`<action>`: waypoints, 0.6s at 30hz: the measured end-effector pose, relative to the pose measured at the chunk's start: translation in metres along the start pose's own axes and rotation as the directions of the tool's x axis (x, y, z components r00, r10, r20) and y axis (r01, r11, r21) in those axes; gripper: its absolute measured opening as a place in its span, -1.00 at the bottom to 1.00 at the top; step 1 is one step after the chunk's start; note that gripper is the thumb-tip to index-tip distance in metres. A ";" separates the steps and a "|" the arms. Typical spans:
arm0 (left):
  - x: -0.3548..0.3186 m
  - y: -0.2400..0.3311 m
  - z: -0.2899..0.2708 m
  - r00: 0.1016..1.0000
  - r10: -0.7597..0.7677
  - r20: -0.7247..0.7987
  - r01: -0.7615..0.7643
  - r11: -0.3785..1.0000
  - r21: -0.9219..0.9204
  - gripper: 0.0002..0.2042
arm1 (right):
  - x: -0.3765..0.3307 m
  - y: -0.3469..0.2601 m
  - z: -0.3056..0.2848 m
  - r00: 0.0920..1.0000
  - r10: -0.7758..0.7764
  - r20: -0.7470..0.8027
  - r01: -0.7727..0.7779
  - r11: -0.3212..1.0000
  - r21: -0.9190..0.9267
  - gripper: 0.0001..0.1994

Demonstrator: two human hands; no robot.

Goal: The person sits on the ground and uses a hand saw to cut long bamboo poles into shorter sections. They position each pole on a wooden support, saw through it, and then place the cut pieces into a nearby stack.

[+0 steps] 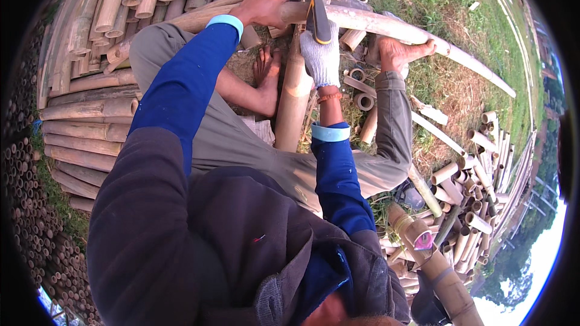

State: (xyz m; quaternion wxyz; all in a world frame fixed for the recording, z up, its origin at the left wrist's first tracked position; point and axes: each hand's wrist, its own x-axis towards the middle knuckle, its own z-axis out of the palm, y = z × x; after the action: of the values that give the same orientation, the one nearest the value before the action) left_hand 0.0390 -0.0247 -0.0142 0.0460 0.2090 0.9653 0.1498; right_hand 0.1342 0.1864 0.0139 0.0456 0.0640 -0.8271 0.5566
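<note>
A long bamboo pole [377,22] lies crosswise ahead of me, over a thicker bamboo piece [294,93] that runs away from me. My bare left hand [263,8] is closed around the pole, left of the saw. In a white knitted glove, my right hand [321,53] grips the black and yellow handle of a hand saw [318,22]. The saw's blade points away from me, across the pole; whether its teeth have cut in is hidden. My right foot [402,53] is against the pole, and my left foot [266,67] stands beside the thick piece.
Long bamboo poles [96,108] are stacked at the left. Short cut pieces [462,190] form a heap at the right, and a few bamboo rings [364,101] lie near my right foot. An upright-looking bamboo post [444,284] with pink tape rises at the lower right. Grass [417,0] lies beyond.
</note>
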 end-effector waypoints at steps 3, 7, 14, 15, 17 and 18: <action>0.010 -0.014 0.009 0.996 0.035 -0.084 -0.034 0.999 0.018 -0.23 | -0.137 -0.042 -0.034 0.995 0.067 -0.070 -0.076 0.987 -0.143 -0.43; -0.001 -0.009 0.007 0.996 -0.077 0.051 0.080 0.996 -0.047 -0.20 | -0.276 -0.086 -0.077 0.921 0.388 -0.011 -0.387 0.915 -0.112 -0.35; 0.002 0.008 -0.001 0.984 -0.164 0.071 0.165 0.986 -0.015 -0.18 | -0.023 0.006 0.002 0.993 -0.073 -0.089 0.065 0.994 -0.089 -0.66; 0.007 -0.002 -0.002 0.991 -0.131 0.010 0.131 0.991 -0.005 -0.19 | 0.006 -0.010 0.006 0.998 0.026 -0.055 -0.029 0.998 -0.062 -0.65; 0.008 -0.016 0.010 0.994 -0.062 -0.095 0.062 0.998 0.004 -0.20 | 0.018 -0.013 0.009 0.998 0.029 -0.048 -0.030 1.000 -0.007 -0.62; 0.003 -0.010 0.012 0.998 -0.042 -0.051 0.041 0.999 -0.006 -0.21 | 0.006 -0.007 0.014 0.995 -0.053 -0.082 0.055 0.998 0.021 -0.60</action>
State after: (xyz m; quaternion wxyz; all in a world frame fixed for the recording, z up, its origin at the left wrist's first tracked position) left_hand 0.0344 -0.0293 -0.0293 0.0250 0.1850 0.9699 0.1564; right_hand 0.1288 0.1709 0.0159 0.0934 0.0643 -0.8159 0.5669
